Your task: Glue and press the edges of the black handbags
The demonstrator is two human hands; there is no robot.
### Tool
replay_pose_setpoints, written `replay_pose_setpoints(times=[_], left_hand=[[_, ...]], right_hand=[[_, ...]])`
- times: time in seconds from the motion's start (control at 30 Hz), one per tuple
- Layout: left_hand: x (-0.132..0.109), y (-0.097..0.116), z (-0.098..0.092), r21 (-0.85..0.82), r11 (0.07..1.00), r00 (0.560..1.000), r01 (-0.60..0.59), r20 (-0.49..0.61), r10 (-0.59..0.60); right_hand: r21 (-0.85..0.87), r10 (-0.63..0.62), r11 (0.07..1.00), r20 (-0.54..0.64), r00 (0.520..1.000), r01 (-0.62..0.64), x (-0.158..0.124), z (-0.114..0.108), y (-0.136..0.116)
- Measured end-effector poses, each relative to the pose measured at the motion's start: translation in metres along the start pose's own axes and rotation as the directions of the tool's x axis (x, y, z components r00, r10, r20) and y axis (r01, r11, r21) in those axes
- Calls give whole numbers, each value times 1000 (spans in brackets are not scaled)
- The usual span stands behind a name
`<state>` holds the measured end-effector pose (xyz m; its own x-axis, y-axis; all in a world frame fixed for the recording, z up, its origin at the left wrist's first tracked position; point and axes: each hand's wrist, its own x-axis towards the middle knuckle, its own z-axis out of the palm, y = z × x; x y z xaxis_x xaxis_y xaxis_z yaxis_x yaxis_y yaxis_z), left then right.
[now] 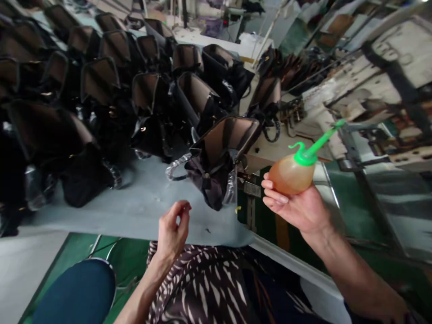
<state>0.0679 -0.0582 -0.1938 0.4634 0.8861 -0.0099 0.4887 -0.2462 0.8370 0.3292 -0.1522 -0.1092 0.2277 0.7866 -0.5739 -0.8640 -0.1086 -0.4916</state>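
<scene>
My right hand [297, 204] grips a small amber oil bottle [292, 174] with a green cap and a long green spout that points up and right. My left hand [173, 229] hovers above the grey table [135, 211] with its fingertips pinched together; whatever sits between them is too small to name. Just beyond both hands a dark brown handbag [219, 162] lies tipped at the table's edge, its mouth open toward me.
Several rows of dark open handbags [101, 85] fill the table to the left and back. A worn industrial sewing machine [371, 85] stands at the right. A blue stool [76, 292] is at lower left, over a green floor.
</scene>
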Motion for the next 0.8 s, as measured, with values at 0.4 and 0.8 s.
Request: replay_pose_setpoints(times=[0.4, 0.8], left_hand=[[-9, 8, 34, 89, 920, 868, -381, 377, 323], [-25, -2, 1, 233, 941, 856, -245, 508, 97]], right_hand=[[100, -204, 974, -29, 979, 205, -12, -88, -43], [210, -34, 976, -105, 994, 55, -10, -75, -19]])
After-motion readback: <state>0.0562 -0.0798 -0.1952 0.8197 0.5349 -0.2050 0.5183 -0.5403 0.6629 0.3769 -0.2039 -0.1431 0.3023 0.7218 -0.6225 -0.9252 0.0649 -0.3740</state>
